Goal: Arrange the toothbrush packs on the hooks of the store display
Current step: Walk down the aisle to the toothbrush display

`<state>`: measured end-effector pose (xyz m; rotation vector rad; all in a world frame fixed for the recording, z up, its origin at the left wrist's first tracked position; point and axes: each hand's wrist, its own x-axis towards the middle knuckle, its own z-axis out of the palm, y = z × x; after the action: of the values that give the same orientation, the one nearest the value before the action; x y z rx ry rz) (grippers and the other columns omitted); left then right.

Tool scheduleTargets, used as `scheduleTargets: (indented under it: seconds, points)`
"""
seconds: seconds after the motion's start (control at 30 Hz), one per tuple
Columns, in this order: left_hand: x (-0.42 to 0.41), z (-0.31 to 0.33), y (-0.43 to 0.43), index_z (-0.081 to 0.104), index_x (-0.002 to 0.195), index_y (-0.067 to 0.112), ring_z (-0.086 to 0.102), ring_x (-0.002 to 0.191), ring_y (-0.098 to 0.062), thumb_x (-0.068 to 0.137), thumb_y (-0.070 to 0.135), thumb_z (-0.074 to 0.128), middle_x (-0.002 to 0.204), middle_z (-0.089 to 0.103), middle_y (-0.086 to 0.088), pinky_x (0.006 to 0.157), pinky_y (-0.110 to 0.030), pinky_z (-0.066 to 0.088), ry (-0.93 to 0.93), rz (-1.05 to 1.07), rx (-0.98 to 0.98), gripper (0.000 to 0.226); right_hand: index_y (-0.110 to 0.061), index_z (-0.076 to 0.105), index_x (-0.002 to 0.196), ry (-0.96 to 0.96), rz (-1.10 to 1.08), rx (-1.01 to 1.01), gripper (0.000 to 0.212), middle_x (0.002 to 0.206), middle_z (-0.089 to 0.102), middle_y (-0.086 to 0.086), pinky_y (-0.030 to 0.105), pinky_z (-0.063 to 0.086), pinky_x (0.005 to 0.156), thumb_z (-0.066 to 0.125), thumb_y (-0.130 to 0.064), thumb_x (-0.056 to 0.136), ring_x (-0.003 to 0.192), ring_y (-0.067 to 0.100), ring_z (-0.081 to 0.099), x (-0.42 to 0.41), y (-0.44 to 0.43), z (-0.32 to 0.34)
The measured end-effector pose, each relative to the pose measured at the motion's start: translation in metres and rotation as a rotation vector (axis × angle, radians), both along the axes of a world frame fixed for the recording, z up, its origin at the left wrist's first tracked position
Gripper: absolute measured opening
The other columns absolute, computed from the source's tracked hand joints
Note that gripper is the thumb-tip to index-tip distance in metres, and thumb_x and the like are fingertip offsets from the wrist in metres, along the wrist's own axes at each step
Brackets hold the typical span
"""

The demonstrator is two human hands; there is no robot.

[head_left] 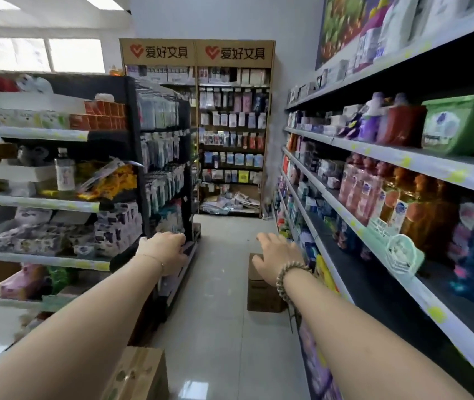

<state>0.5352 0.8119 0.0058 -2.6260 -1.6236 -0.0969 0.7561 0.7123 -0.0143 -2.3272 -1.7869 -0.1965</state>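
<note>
There, toothbrush packs [159,153], long axes vertical.

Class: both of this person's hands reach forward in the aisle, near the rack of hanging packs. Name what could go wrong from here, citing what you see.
1. A cardboard box stands on the floor below the right hand, and a nearer box lies at the bottom edge; stepping forward while looking at the shelves might cause a trip.
2. The hanging packs crowd the black rack; the left hand, low at its end, could knock some down.
</note>
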Motion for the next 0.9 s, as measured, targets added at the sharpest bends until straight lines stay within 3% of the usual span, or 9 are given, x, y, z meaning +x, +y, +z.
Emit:
scheduleTargets:
  seconds: [0.13,0.27,0.43,0.53,0.67,0.9]
  points:
    - [0.059,-0.016,0.082,0.048,0.13,0.024,0.049,0.121,-0.029,0.093,0.023,0.045,0.125,0.052,-0.005,0.102,-0.049,0.033,0.028,-0.013,-0.028,0.037,-0.02,0.038,0.137,-0.011,0.037,-0.012,0.047,0.138,0.045,0.004,0.044,0.032,0.104,0.04,-0.035,0.093,0.127,0.024,0.04,0.052,0.092,-0.008]
    - [0.11,-0.026,0.168,0.05,0.116,0.022,0.052,0.113,-0.029,0.092,0.027,0.046,0.112,0.052,-0.003,0.095,-0.046,0.035,0.045,-0.002,-0.034,0.025,-0.019,0.036,0.14,0.011,0.086,-0.005,0.051,0.143,0.041,0.004,0.043,0.03,0.105,0.041,-0.035,0.092,0.131,0.024,0.037,0.106,0.191,-0.012]
    - [0.171,-0.016,0.287,0.049,0.109,0.021,0.051,0.108,-0.029,0.093,0.029,0.046,0.114,0.054,-0.004,0.094,-0.045,0.035,0.008,0.065,-0.028,0.018,-0.02,0.037,0.138,0.012,0.131,-0.015,0.048,0.14,0.044,0.005,0.043,0.032,0.102,0.04,-0.034,0.092,0.126,0.026,0.041,0.17,0.323,-0.004]
    - [0.201,-0.006,0.347,0.052,0.12,0.022,0.051,0.113,-0.029,0.094,0.028,0.047,0.117,0.053,-0.004,0.096,-0.044,0.034,-0.064,0.071,-0.017,0.028,-0.02,0.04,0.135,0.007,0.166,0.013,0.046,0.136,0.046,0.005,0.042,0.032,0.1,0.041,-0.035,0.091,0.124,0.026,0.042,0.191,0.399,0.002]
    - [0.219,-0.011,0.425,0.047,0.132,0.028,0.05,0.12,-0.029,0.093,0.033,0.047,0.126,0.053,-0.003,0.1,-0.048,0.035,-0.015,0.104,-0.059,0.039,-0.02,0.038,0.137,-0.002,0.274,0.004,0.047,0.139,0.044,0.004,0.042,0.033,0.1,0.041,-0.035,0.092,0.127,0.025,0.04,0.192,0.491,-0.004]
    - [0.225,-0.028,0.578,0.046,0.133,0.027,0.05,0.118,-0.028,0.095,0.04,0.047,0.127,0.052,-0.003,0.102,-0.051,0.038,-0.023,0.171,-0.082,0.04,-0.019,0.044,0.123,-0.028,0.403,0.021,0.035,0.125,0.051,0.005,0.044,0.038,0.095,0.042,-0.034,0.091,0.117,0.028,0.046,0.184,0.648,-0.021]
